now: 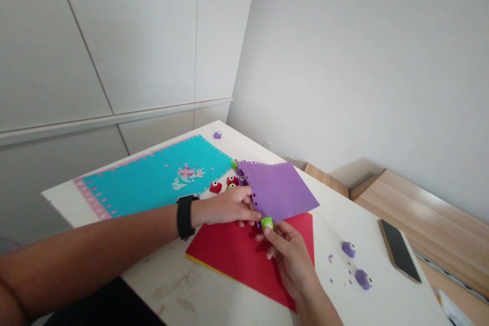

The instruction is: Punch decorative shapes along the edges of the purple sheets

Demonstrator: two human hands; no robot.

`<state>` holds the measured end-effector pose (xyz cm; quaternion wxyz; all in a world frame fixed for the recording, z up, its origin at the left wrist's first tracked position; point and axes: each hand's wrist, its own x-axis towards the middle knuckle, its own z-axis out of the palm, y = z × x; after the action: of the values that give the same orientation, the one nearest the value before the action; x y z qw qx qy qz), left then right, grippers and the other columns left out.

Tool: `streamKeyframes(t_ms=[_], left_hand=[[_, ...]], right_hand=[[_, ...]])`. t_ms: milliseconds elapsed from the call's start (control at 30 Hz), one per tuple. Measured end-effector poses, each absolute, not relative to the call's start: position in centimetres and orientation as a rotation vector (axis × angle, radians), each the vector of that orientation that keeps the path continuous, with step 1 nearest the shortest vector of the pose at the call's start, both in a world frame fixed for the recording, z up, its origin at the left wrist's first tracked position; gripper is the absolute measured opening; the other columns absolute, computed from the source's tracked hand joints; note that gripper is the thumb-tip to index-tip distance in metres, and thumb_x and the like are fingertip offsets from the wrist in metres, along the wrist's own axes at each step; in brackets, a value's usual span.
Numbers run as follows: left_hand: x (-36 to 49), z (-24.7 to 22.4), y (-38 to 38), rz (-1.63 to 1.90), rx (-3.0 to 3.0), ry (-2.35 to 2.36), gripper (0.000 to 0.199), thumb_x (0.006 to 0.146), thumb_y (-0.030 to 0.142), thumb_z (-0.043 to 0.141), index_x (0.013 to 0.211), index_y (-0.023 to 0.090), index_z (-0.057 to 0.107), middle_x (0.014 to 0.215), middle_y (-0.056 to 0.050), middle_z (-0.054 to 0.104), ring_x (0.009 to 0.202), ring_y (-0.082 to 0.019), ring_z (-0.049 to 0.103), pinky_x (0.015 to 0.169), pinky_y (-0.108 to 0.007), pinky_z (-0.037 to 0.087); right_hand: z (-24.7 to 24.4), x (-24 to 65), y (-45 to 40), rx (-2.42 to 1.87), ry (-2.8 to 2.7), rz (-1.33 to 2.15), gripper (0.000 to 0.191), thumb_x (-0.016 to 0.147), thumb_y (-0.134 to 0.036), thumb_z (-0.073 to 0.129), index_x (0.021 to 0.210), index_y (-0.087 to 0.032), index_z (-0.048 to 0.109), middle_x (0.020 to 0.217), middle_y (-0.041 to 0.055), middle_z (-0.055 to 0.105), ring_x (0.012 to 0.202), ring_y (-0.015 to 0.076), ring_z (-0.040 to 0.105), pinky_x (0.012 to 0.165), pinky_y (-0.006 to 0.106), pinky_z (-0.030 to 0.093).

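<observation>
A purple sheet of paper [280, 188] with small punched holes along its left and far edges is tilted above the table. My left hand [233, 206] pinches its near left corner. In my right hand [286, 249] is a lime green craft punch [267, 223], the thumb on its top and the fingers below. The punch sits at the corner of the purple sheet; whether paper is inside its slot, I cannot tell. Under both hands lies a red sheet [237, 249] on top of a yellow one. Close beyond my left hand stand several punches, including a red punch [216, 187].
A blue sheet [153, 183] with punched edges and a pile of paper bits [187, 173] lies at left over a pink sheet [91, 198]. Purple punches [348, 249] and a phone [399, 249] lie at right. White cabinets [133, 35] and a wall stand behind the table.
</observation>
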<state>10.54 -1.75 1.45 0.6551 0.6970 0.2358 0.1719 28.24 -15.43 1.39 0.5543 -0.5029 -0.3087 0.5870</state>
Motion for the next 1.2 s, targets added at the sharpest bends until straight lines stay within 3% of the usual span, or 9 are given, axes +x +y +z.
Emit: streamKeyframes(t_ms=[300,567,833,1067,1200], left_hand=[[10.49,1.64,-1.72,0.379,1.582,0.542,0.049,0.079,0.053,0.079,0.107,0.017,0.062,0.077,-0.006,0.073,0.062,-0.017,0.066,0.055,-0.025,0.048],[10.4,1.93,-2.07,0.413,1.579,0.541,0.035,0.082,0.046,0.078,0.103,0.021,0.064,0.075,-0.001,0.073,0.063,-0.018,0.066,0.057,-0.026,0.047],[10.51,1.87,-1.99,0.4,1.58,0.535,0.041,0.083,0.048,0.078,0.106,0.018,0.063,0.077,-0.004,0.073,0.064,-0.017,0.066,0.057,-0.026,0.049],[10.57,1.67,-1.99,0.399,1.603,0.553,0.045,0.082,0.051,0.078,0.103,0.016,0.06,0.077,-0.005,0.073,0.063,-0.017,0.066,0.055,-0.026,0.048],[10.58,1.71,-2.11,0.399,1.591,0.555,0.045,0.082,0.051,0.078,0.103,0.016,0.059,0.078,-0.005,0.073,0.064,-0.017,0.067,0.056,-0.026,0.048]], right_hand=[[1.33,28.17,-15.6,-1.2,-0.735,1.369,0.033,0.075,-0.039,0.089,0.094,-0.014,0.077,0.081,0.0084,0.076,0.057,0.0102,0.057,0.048,0.019,0.038],[1.36,28.03,-15.49,-1.191,-0.758,1.363,0.031,0.077,-0.04,0.087,0.091,-0.014,0.077,0.079,0.0064,0.074,0.05,0.0076,0.049,0.048,0.021,0.036],[1.04,27.87,-15.41,-1.169,-0.735,1.352,0.031,0.078,-0.041,0.086,0.09,-0.014,0.076,0.08,0.0056,0.073,0.052,0.0078,0.051,0.049,0.021,0.038],[1.01,27.53,-15.22,-1.126,-0.712,1.347,0.031,0.078,-0.04,0.086,0.094,-0.016,0.077,0.095,0.009,0.076,0.079,0.0165,0.065,0.063,0.024,0.049],[0.88,27.42,-15.27,-1.106,-0.694,1.341,0.029,0.078,-0.04,0.086,0.091,-0.016,0.077,0.088,0.007,0.075,0.076,0.0159,0.064,0.068,0.025,0.049]])
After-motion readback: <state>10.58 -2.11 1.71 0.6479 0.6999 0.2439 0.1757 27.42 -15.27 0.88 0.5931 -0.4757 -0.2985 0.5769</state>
